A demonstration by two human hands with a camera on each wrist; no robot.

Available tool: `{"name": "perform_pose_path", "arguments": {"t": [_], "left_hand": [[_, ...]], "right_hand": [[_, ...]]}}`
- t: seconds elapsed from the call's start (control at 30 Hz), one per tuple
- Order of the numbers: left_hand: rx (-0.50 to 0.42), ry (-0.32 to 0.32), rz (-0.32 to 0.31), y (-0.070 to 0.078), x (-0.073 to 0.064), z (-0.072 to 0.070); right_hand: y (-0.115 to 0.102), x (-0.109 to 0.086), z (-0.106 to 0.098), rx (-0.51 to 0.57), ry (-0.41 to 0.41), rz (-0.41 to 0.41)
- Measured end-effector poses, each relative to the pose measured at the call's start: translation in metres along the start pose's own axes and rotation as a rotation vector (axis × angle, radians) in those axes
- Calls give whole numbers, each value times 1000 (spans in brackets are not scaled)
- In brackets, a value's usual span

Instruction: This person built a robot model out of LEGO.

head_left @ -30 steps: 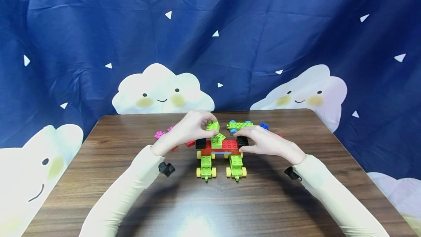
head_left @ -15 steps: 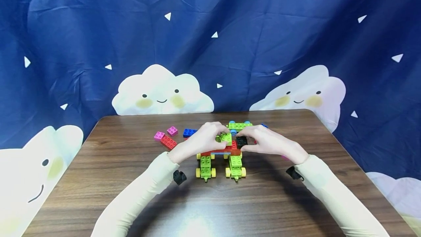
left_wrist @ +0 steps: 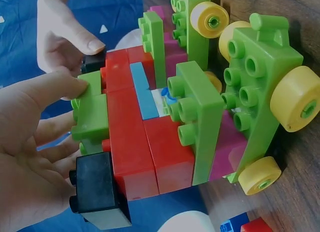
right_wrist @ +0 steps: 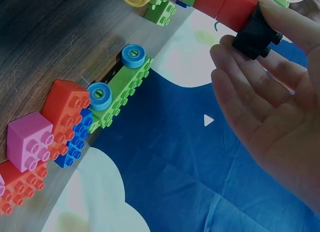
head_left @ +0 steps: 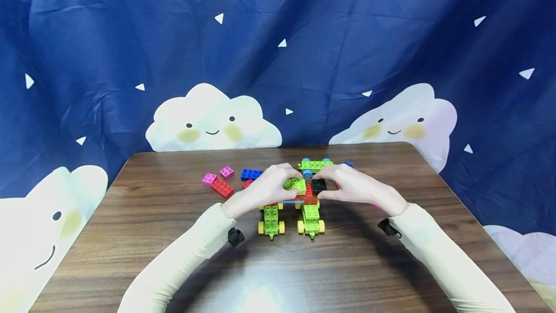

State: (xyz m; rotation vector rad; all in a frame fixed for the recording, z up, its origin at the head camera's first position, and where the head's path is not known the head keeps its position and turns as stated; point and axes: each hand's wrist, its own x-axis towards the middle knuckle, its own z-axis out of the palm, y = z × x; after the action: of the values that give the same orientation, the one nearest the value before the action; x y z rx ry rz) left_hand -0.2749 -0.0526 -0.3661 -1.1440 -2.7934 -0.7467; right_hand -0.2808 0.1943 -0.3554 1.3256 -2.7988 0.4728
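A toy built of blocks stands mid-table in the head view, with a body of red bricks [left_wrist: 125,122] on green wheeled bases [head_left: 271,223] with yellow wheels. My left hand [head_left: 269,186] pinches a light green brick [left_wrist: 93,112] on top of the red body, thumb on one side and fingers on the other. My right hand [head_left: 354,185] grips a black brick [right_wrist: 252,35] at the body's right end, between thumb and fingers. Another black brick [left_wrist: 97,184] sits at the opposite end, hidden by the left hand in the head view.
Behind the toy lies a green wheeled base [head_left: 317,165] with blue wheels. Pink bricks [head_left: 209,178], a red brick [head_left: 222,188] and a blue brick [head_left: 251,174] lie to the left on the wooden table [head_left: 173,235]. More red, pink and blue bricks lie at the right.
My left hand has moved right and down, bringing the green brick from above the toy onto its red body. It stays there over the last half second. The right hand keeps its place.
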Motion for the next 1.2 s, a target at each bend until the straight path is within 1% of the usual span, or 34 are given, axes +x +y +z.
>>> {"name": "perform_pose_path", "arguments": {"t": [0.13, 0.4, 0.73, 0.83, 1.07, 1.2], "left_hand": [[-11, -7, -22, -1, 0, 0], [-25, 21, -8, -2, -1, 1], [-40, 32, -47, 0, 1, 0], [-43, 29, -54, 0, 2, 0], [-39, -7, -88, 3, 5, -1], [-43, -3, -107, 3, 4, -1]], "right_hand": [[0, 0, -1, -2, -4, 7], [2, 0, 0, -10, -2, 5], [1, 1, 0, -1, -11, 9], [1, 1, 0, 4, -12, 12], [1, 1, 1, -8, -2, 14], [0, 1, 0, -15, -3, 12]]}}
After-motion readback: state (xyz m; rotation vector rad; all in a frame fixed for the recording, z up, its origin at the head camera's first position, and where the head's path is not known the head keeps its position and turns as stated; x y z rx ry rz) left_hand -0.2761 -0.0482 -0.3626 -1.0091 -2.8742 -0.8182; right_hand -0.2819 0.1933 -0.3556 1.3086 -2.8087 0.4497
